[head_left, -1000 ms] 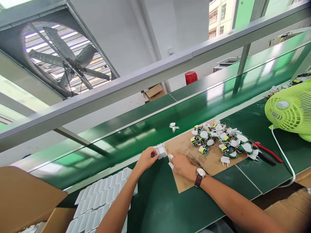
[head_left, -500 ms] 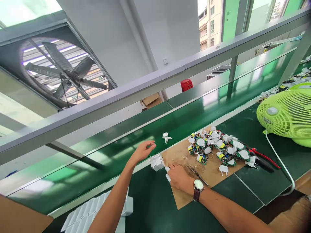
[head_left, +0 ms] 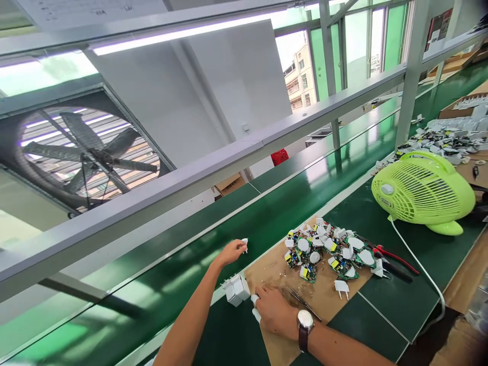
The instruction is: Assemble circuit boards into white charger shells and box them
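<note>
White plug part [head_left: 244, 242] | pinched in left hand [head_left: 230, 252] grip | over belt [head_left: 290, 203]

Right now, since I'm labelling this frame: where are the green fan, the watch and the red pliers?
green fan [head_left: 414, 188], head view, front grille.
watch [head_left: 305, 320], head view, dial.
red pliers [head_left: 398, 258], head view, red handle.

The scene is brightly lit by daylight from the windows [head_left: 358, 46] and a ceiling tube light [head_left: 183, 33]. Glare is thrown along the glossy green belt [head_left: 290, 203] (pale streaks). Straight rails [head_left: 229, 157] are bowed by the wide lens. The left hand [head_left: 231, 252] and right hand [head_left: 272, 311] are shown sharp, evenly lit.
</note>
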Demonstrator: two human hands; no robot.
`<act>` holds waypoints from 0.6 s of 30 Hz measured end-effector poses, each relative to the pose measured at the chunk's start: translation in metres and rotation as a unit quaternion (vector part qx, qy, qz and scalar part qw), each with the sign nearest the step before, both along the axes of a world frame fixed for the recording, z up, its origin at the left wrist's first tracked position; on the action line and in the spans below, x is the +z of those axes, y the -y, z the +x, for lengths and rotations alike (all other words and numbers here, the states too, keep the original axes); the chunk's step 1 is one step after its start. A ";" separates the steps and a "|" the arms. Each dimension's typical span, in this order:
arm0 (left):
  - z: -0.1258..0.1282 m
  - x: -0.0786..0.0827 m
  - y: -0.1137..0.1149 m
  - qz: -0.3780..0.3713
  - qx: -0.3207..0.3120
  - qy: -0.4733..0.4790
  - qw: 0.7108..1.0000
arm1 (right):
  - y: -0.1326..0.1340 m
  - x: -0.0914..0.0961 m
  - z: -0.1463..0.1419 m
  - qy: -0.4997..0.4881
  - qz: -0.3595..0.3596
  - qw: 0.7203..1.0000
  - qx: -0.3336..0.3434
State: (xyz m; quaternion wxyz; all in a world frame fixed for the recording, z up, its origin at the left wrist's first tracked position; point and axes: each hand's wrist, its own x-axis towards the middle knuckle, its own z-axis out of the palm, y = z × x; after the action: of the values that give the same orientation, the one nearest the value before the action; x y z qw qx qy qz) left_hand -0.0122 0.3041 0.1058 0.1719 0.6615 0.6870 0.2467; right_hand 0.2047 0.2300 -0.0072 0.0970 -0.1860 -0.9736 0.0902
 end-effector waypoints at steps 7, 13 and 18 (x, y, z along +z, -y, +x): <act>-0.047 0.029 0.080 0.099 0.187 0.193 0.958 | 0.001 0.019 0.011 -0.012 -0.024 0.999 -0.018; -0.028 0.043 0.176 0.136 0.206 0.289 0.925 | 0.001 0.023 0.012 -0.010 -0.053 0.998 -0.029; 0.040 0.011 0.234 -0.090 0.003 0.324 0.942 | 0.000 0.029 0.012 -0.008 -0.072 0.997 -0.039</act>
State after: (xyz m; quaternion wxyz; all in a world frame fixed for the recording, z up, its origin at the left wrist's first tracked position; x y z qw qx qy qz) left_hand 0.0279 0.0701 0.1171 0.4432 0.5258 0.6153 0.3853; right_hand 0.2169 0.2301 0.0221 0.0943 -0.2296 -0.9558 0.1576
